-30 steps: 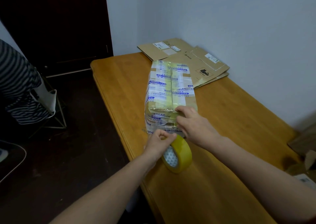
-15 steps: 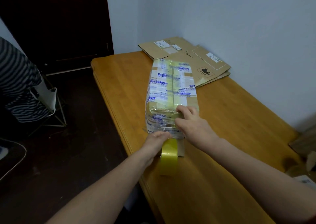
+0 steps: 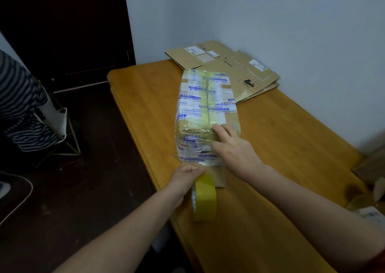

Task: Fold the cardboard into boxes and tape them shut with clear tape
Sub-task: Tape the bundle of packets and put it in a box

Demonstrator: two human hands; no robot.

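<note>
A long cardboard box (image 3: 205, 108), heavily covered in printed and clear tape, lies lengthwise on the wooden table (image 3: 281, 147). My right hand (image 3: 233, 147) presses its straight fingers on the box's near top edge. My left hand (image 3: 187, 179) grips a yellowish roll of clear tape (image 3: 205, 197) standing on edge just in front of the box's near end. A loose brown flap (image 3: 218, 178) sticks out under the near end, beside the roll.
Flattened cardboard sheets (image 3: 235, 68) are stacked at the table's far corner against the white wall. More cardboard and paper (image 3: 368, 189) sit at the right edge. To the left, on the dark floor, is a striped garment on a stand (image 3: 25, 110).
The tape roll has turned from showing its open core to standing edge-on, and my left hand has shifted slightly toward the box's near end. My right hand has stayed on the box.
</note>
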